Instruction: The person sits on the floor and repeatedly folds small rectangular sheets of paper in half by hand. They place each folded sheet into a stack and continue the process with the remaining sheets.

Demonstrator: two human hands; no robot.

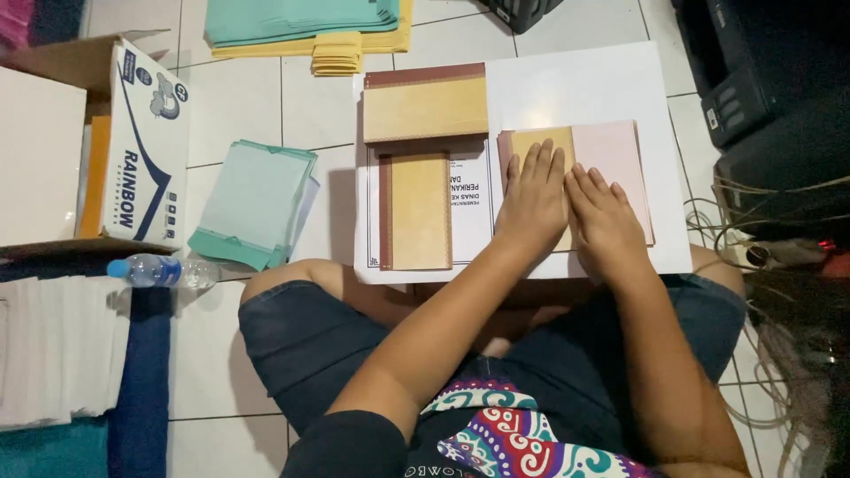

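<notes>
Both hands lie flat on a small booklet (611, 159) with a tan cover and a pale pink page, which rests on a large white sheet (575, 84) spread over the tiled floor (248, 115), toward that sheet's right edge and close to the person's knees. The left hand (534, 199) covers the tan part; the right hand (604, 217) sits just beside it, over the line where tan meets pink, the two hands touching at their inner sides.

The work in hand looks like pressing a fold or a glued seam flat. To do that well, I would keep the palms low and the pressure even, smoothing along the seam instead of across it, so the paper does not crease or slip on the sheet below.

The fingers (540, 159) of both hands are stretched out straight and held close together, pinching nothing, only bearing down on the paper.

Near the sheet's left edge lie two more tan booklets (421, 208), one above the other. Off the sheet, a green paper stack (252, 204), a water bottle (164, 271) and a cardboard box (146, 146) sit on the floor.
</notes>
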